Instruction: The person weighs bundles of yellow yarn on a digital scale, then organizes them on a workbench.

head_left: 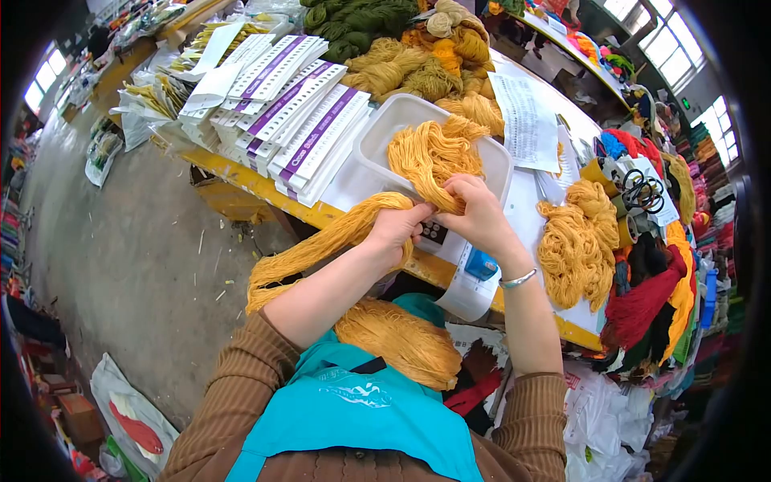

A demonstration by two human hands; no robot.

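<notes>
My left hand (395, 230) is closed around a long golden-yellow skein of yarn (321, 241), which hangs away to the left past my forearm. Close beside it, my right hand (479, 210) pinches the near end of a yellow yarn bundle (438, 157) that lies in a white plastic tray (502, 165). The fingertips of both hands meet at the tray's front edge. Below the tray, partly hidden by my hands, is a dark keypad (434, 232). Another golden skein (401, 341) lies across my lap over the turquoise apron (361, 402).
Stacked white cards with purple bands (321, 145) stand left of the tray. Olive and mustard yarn (393, 68) is heaped behind it. To the right are printed sheets (526, 120), a yellow yarn pile (580, 245), scissors (642, 191) and a blue object (482, 264) near the yellow table edge.
</notes>
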